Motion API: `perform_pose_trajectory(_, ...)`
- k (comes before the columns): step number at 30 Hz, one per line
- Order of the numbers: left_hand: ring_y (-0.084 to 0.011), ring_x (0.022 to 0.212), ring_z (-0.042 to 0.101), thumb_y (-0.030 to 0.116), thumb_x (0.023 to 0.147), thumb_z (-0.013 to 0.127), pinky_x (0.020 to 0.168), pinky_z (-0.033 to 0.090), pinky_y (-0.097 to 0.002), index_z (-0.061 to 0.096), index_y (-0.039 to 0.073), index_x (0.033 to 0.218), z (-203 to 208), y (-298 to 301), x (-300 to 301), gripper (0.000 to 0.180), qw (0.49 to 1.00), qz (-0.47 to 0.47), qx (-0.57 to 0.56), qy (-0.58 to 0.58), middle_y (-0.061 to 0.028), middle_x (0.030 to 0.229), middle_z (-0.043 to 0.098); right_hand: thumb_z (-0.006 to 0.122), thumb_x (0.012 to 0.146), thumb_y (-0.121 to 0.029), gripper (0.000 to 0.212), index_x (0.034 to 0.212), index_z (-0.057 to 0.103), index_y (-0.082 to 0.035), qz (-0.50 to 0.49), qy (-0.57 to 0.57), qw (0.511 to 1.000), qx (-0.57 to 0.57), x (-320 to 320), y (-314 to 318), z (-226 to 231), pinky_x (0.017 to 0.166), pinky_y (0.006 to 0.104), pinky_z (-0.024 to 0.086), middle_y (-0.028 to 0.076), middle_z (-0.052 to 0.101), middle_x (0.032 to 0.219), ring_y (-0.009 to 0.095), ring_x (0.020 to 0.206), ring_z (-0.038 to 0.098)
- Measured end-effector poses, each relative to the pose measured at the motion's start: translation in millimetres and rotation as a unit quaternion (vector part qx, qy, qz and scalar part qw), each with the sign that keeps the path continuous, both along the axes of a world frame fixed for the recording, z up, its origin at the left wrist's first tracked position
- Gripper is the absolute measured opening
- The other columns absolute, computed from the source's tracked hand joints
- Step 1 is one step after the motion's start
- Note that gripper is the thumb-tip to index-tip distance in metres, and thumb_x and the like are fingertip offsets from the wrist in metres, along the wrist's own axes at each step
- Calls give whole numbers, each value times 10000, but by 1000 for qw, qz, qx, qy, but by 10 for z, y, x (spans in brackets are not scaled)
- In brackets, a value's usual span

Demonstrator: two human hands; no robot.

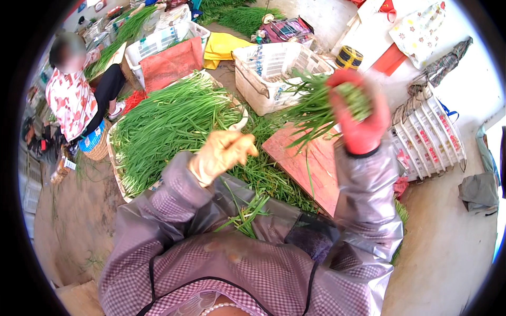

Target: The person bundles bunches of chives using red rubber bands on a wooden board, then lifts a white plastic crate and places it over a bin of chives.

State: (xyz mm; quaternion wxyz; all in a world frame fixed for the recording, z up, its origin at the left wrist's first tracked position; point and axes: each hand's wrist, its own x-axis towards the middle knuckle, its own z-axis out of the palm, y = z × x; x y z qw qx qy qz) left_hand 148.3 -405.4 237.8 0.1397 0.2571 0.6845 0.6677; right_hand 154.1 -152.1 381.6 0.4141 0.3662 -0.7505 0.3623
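My right hand (361, 118), in a red glove, is raised at the right and grips a bunch of garlic chives (313, 105). The cut ends fill its palm, and the leaves trail left above a reddish board (311, 163). My left hand (219, 157), in a pale yellow glove, hovers before my chest with its fingers curled together. Whatever it may hold is hidden. Just beyond it, a large heap of garlic chives (168, 121) lies in a shallow basket (112, 152). A few loose stalks (247, 213) rest on my lap.
A white plastic crate (253, 84) stands beyond the board, with a yellow cloth (224, 48) beside it. Another white crate (134, 55) is draped with a red sack (174, 66). A co-worker (74, 100) sits at the left. White slatted crates (429, 139) lean by the right wall.
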Motion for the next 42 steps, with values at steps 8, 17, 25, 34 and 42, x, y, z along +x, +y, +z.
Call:
perform_pose_trajectory(8,-391,1272,460,519,941,440,1080,320,-594,389,211,1411,-1568,841,156,564,620,-322,377,-608,-94,1402,476,650,605,-262,431,1006,623,-105,89,-100,938,318,192,24,-2399,749,392,479,42,599,922,268,922,566)
perform_pose_trajectory(17,-316,1299,433,513,902,529,1060,405,-515,399,138,1397,-2061,811,296,634,705,-216,233,-634,-72,1364,498,668,838,-192,184,990,645,-91,237,-354,904,-27,485,123,-2958,871,395,450,71,630,1006,276,1016,574)
perform_pose_trajectory(25,-300,967,648,359,892,640,734,579,-381,532,28,1258,-2383,978,328,506,613,-205,220,-730,-181,1199,613,455,1008,-284,328,876,580,-11,263,-581,579,-508,547,257,-3151,746,303,471,79,596,852,178,761,569)
perform_pose_trajectory(34,-74,533,461,179,762,776,479,319,-228,643,25,875,-1970,1054,386,234,844,-165,31,-510,-13,654,537,495,992,-356,376,806,631,-58,192,-700,637,-259,550,405,-2555,510,223,426,8,616,681,91,560,563)
perform_pose_trajectory(42,-78,513,456,87,725,763,438,329,-237,617,86,886,-1577,1102,451,217,914,-94,8,-394,15,656,540,589,927,-149,386,1313,567,-159,-103,-468,874,-82,317,861,-2540,507,215,438,-31,556,648,65,555,493)
